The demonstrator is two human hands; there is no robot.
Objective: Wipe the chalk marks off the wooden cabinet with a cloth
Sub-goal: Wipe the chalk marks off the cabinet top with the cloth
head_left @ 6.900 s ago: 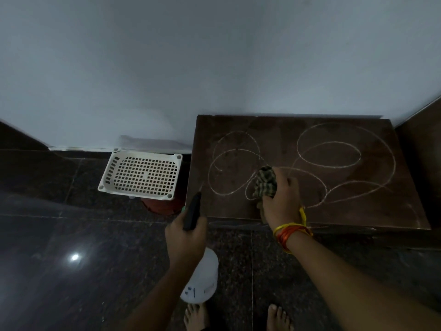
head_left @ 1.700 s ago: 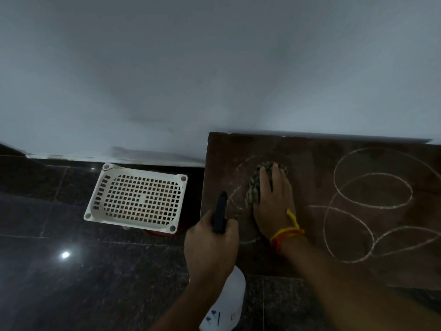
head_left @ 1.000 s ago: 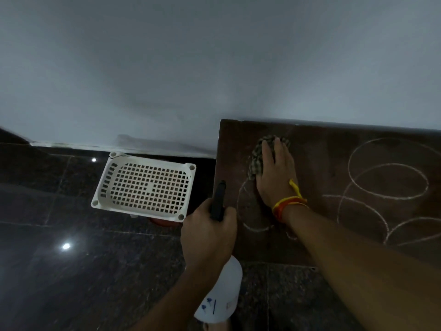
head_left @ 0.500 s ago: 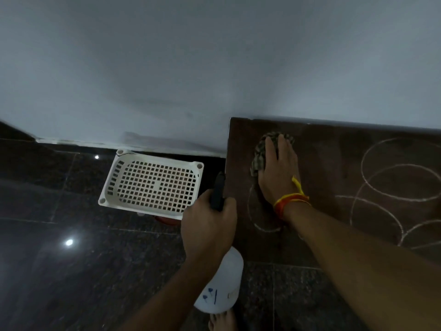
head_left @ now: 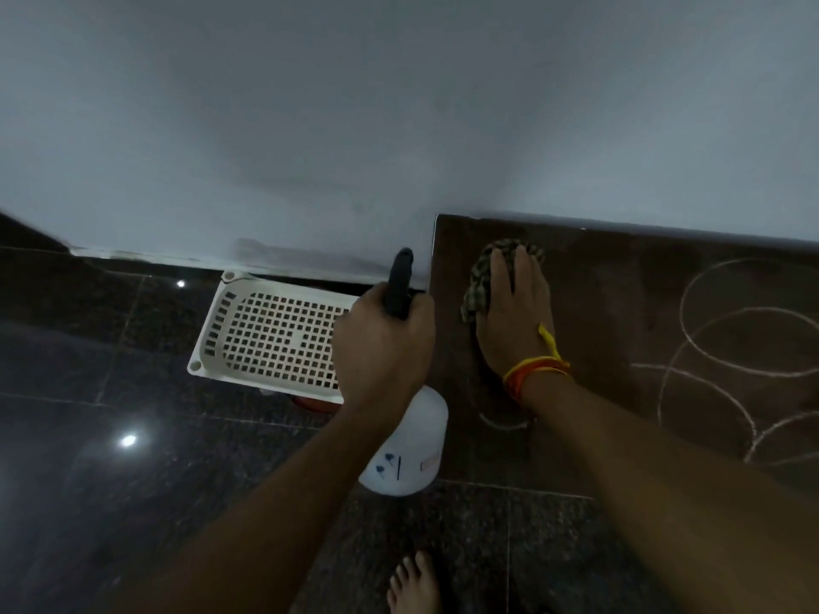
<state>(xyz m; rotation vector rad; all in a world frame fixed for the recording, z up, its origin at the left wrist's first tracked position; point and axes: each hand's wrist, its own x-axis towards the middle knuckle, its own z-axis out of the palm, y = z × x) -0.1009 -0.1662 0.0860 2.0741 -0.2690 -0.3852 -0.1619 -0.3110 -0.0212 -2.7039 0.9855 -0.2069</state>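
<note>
The dark wooden cabinet top [head_left: 620,303] fills the right side against the wall. My right hand [head_left: 516,312] lies flat on a crumpled checked cloth [head_left: 481,281], pressing it on the cabinet's far left corner. White chalk loops [head_left: 709,361] cover the right part of the top, and a short chalk arc [head_left: 503,423] lies near the front left edge. My left hand [head_left: 385,347] grips the black trigger head of a white spray bottle [head_left: 407,449], held over the floor just left of the cabinet.
A white perforated plastic basket [head_left: 274,339] sits upside down on the dark polished floor left of the cabinet, over something red. A grey wall runs behind everything. My bare foot [head_left: 414,587] shows at the bottom edge.
My right hand has pushed the cloth from the front middle up to the far left corner, and the chalk loops on the left part of the top are mostly gone. The bottle stays in my left hand.
</note>
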